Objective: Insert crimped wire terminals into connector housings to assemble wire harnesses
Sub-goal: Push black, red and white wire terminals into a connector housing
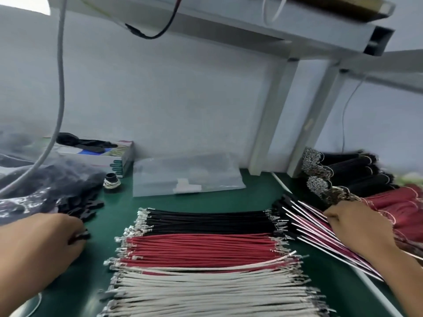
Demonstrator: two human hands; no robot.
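Note:
Cut wires with crimped metal terminals lie side by side on the green mat: black wires (206, 221) at the back, red wires (201, 249) in the middle, white wires (206, 291) nearest me. My left hand (45, 239) reaches to the edge of a heap of black connector housings (75, 202) and pinches one black housing (81, 235) at its fingertips. My right hand (357, 225) rests with curled fingers on the fanned pile of finished harnesses (304, 221), black housings pointing left; whether it holds one is hidden.
Bundles of black wires (348, 170) and red wires (398, 200) are stacked at the right. A clear plastic bag (183, 172) with white parts lies at the back, beside a small roll (111, 181) and a cardboard box (107, 156). White frame posts (272, 124) stand behind.

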